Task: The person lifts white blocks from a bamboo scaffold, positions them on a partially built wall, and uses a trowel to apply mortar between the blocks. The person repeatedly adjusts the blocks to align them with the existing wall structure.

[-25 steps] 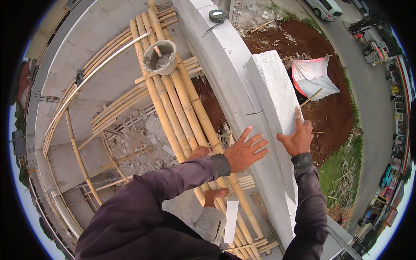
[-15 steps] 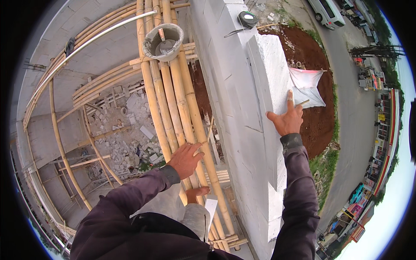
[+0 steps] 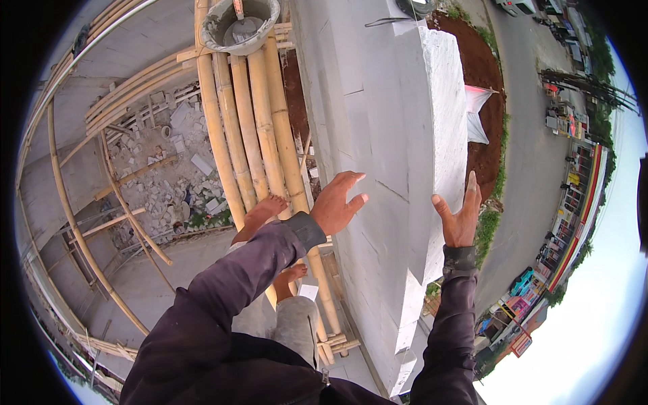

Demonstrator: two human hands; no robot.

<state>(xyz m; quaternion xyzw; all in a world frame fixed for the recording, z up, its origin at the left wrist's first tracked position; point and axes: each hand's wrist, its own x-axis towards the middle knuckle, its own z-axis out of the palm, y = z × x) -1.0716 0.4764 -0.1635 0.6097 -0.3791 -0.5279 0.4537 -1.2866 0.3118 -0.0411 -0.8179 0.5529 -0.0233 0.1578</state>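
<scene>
A grey block wall [image 3: 364, 128] runs away from me, with a white, rough-topped block [image 3: 447, 115] along its upper edge. My left hand [image 3: 337, 201] hovers near the wall's inner face, empty, its thumb and fingers apart. At the outer edge of the white block is my right hand [image 3: 462, 212], fingers spread and holding nothing; whether it touches the block I cannot tell. Farther along the wall lies a tape measure [image 3: 416, 7], partly cut off by the picture's rim. A mortar-smeared bucket [image 3: 236, 48] with an orange-handled tool in it stands ahead on the bamboo.
My bare feet rest on a scaffold of bamboo poles [image 3: 268, 135] left of the wall. Far below on that side is rubble [image 3: 172, 182]. Beyond the wall, the ground drops to red soil [image 3: 487, 155] with a pale cloth [image 3: 476, 111], and a road [image 3: 530, 135].
My left hand has lifted from over the bamboo and moved right, toward the wall. My right hand has shifted lower along the block. The view has moved, and both feet now show.
</scene>
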